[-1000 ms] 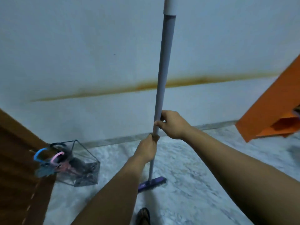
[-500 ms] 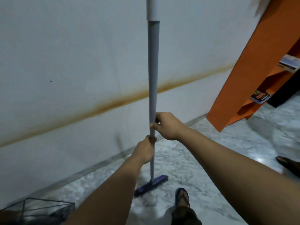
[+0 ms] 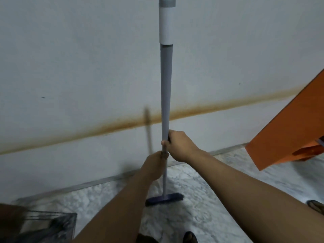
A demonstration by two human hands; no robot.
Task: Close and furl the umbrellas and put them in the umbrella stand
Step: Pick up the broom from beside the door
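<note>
2 hands on 1 upright grey broom: left hand gripping below, right hand gripping above; 1 wire stand bottom-left

The grey pole runs out of the top edge, so its upper end is cut off. Where the left hand and right hand close round it, that stretch of pole is hidden — the fingers on the far side too. A wire-framed stand at the floor's lower left corner is smeared by blur and clipped; its contents cannot be made out. The orange furniture leaves the right edge. A foot is cut by the bottom edge.
</note>
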